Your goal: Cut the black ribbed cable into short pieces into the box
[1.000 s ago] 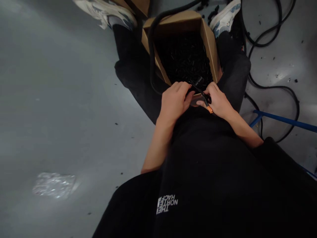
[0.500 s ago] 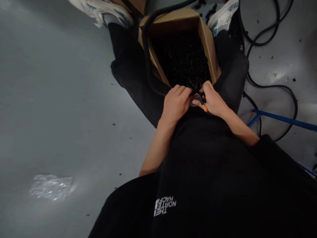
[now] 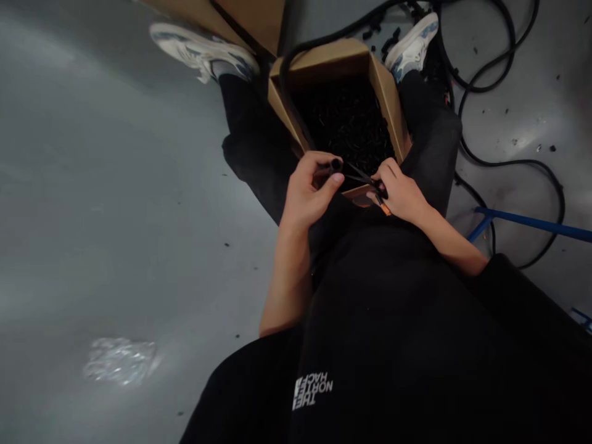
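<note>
pinching a short black rubber tube (image 3: 335, 165) between thumb and fingers, the left hand (image 3: 308, 191) sits just beside the tips of small black snips (image 3: 363, 177) with an orange-tipped handle, which the right hand (image 3: 400, 192) holds clamped in its curled fingers; whether the blades are open or closed is too small to tell. both hands work above the near edge of a brown cardboard box (image 3: 382, 102) full of short black pieces (image 3: 345, 126), held between the knees of black trousers (image 3: 430, 148). the main risk is the blades nipping the left fingertips, since they work so close together. black tube against black blades and black pieces in dim light makes misjudging the spot likely, and a loose pinch could let the tube drop among the lookalike pieces. a black hose (image 3: 285, 86) draped over the box rim could also snag a wrist.
</note>
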The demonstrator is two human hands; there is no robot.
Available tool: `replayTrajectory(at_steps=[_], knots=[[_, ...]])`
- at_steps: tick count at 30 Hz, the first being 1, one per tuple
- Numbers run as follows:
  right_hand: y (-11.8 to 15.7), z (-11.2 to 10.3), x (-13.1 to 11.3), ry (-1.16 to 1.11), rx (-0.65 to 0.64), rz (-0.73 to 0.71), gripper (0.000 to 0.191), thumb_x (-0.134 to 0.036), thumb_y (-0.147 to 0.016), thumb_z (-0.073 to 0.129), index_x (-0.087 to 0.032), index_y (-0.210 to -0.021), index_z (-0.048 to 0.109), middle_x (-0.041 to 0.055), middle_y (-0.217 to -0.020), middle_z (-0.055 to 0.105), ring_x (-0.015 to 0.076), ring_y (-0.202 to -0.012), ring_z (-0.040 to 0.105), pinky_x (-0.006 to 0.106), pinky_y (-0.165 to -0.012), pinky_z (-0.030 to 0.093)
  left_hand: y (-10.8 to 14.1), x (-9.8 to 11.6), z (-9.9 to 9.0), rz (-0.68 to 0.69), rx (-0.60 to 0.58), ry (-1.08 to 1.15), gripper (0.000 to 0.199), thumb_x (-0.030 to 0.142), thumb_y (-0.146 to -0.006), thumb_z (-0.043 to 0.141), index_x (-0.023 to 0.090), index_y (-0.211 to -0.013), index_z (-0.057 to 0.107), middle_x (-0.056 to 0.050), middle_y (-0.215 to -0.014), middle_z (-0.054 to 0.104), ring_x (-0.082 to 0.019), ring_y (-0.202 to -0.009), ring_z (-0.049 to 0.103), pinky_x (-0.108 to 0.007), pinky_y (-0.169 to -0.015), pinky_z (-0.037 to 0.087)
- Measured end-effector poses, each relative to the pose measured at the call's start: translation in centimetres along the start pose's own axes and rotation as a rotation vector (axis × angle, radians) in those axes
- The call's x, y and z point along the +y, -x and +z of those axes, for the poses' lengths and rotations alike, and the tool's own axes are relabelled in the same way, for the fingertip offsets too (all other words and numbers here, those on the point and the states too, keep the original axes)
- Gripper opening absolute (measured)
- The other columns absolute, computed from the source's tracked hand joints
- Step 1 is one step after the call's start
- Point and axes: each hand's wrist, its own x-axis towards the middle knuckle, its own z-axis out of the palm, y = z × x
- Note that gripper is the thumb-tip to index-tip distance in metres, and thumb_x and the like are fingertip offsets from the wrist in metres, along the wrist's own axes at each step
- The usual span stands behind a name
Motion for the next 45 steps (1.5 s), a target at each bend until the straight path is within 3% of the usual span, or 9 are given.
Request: replayTrajectory(at_steps=[5,12,17,20,25,31,35,39,45], knots=[[0.1,-0.4,-0.6,0.214,0.061,-0.158,0.021,-0.032,-0.113,0.055,-0.015,-0.125,0.061,0.0167,-0.133,0.063,0.0239,-0.1,0.068,0.041,-0.086,0.059,0.0,0.6,1.1,0.062,0.033,0.025,0.045,0.069,-0.099,0.074,0.025,-0.11,0.074,-0.009,-0.12,0.075,-0.024,-0.115,0.074,-0.037,-0.092,0.066],[0.4,-0.9,-0.8,0.335,0.043,-0.175,0.026,-0.03,-0.116,0.049,-0.011,-0.122,0.066,0.0181,-0.127,0.066,0.0235,-0.095,0.065,0.041,-0.087,0.056,0.2,-1.0,0.9,0.019,0.094,0.086,0.041,0.064,-0.096,0.081,0.026,-0.11,0.074,-0.009,-0.123,0.073,-0.024,-0.118,0.073,-0.039,-0.094,0.068],[0.2,-0.9,-1.4,0.302,0.033,-0.198,0.023,-0.025,-0.114,0.049,-0.013,-0.121,0.067,0.0181,-0.126,0.067,0.0245,-0.097,0.065,0.04,-0.087,0.055,0.3,0.0,0.8,-0.021,0.075,0.058,0.041,0.064,-0.096,0.08,0.026,-0.11,0.073,-0.009,-0.124,0.073,-0.025,-0.121,0.072,-0.042,-0.098,0.067],[0.0,-0.7,-2.1,0.29,0.024,-0.172,0.025,-0.024,-0.114,0.046,-0.012,-0.124,0.067,0.0177,-0.127,0.067,0.0222,-0.092,0.066,0.038,-0.081,0.054,0.5,0.4,1.0,-0.063,0.007,0.017,0.05,0.073,-0.096,0.075,0.027,-0.116,0.071,-0.011,-0.131,0.071,-0.027,-0.127,0.071,-0.044,-0.102,0.066],[0.1,-0.3,-2.6,0.131,0.071,-0.058,0.024,-0.031,-0.112,0.057,-0.013,-0.126,0.065,0.0166,-0.135,0.065,0.0204,-0.093,0.07,0.034,-0.072,0.052,0.3,-0.7,0.3,-0.053,-0.004,0.079,0.082,0.085,-0.088,0.074,0.029,-0.145,0.053,-0.014,-0.139,0.07,-0.031,-0.136,0.07,-0.05,-0.117,0.059],[0.6,-0.2,-2.3,-0.15,0.104,0.04,0.025,-0.03,-0.106,0.067,-0.017,-0.126,0.061,0.0117,-0.136,0.06,0.017,-0.094,0.071,0.035,-0.078,0.058,0.0,0.1,-0.2,-0.026,-0.061,-0.181,0.056,0.075,-0.102,0.062,0.024,-0.126,0.07,-0.012,-0.123,0.078,-0.028,-0.117,0.075,-0.047,-0.107,0.06],[0.4,-0.3,-1.9,-0.227,0.125,-0.014,0.03,-0.03,-0.1,0.073,-0.019,-0.123,0.057,0.0109,-0.134,0.058,0.0179,-0.093,0.069,0.039,-0.082,0.064,0.0,1.1,0.6,0.014,-0.169,-0.159,0.044,0.063,-0.109,0.057,0.023,-0.118,0.071,-0.01,-0.112,0.078,-0.026,-0.105,0.074,-0.042,-0.097,0.06],[0.2,-0.4,-1.5,-0.137,0.126,-0.11,0.03,-0.034,-0.101,0.072,-0.02,-0.12,0.054,0.0147,-0.135,0.058,0.0237,-0.102,0.071,0.045,-0.086,0.067,0.1,1.9,0.5,-0.01,-0.326,-0.079,0.043,0.063,-0.11,0.053,0.024,-0.112,0.07,-0.008,-0.107,0.078,-0.023,-0.098,0.074,-0.039,-0.093,0.061],[0.6,-0.7,-1.6,0.02,0.128,-0.144,0.035,-0.052,-0.115,0.053,-0.017,-0.121,0.054,0.0175,-0.135,0.06,0.0209,-0.094,0.072,0.037,-0.073,0.062,-0.2,3.1,-0.7,0.028,-0.238,-0.127,0.041,0.063,-0.111,0.054,0.025,-0.108,0.068,-0.007,-0.104,0.076,-0.023,-0.097,0.073,-0.038,-0.089,0.059]])
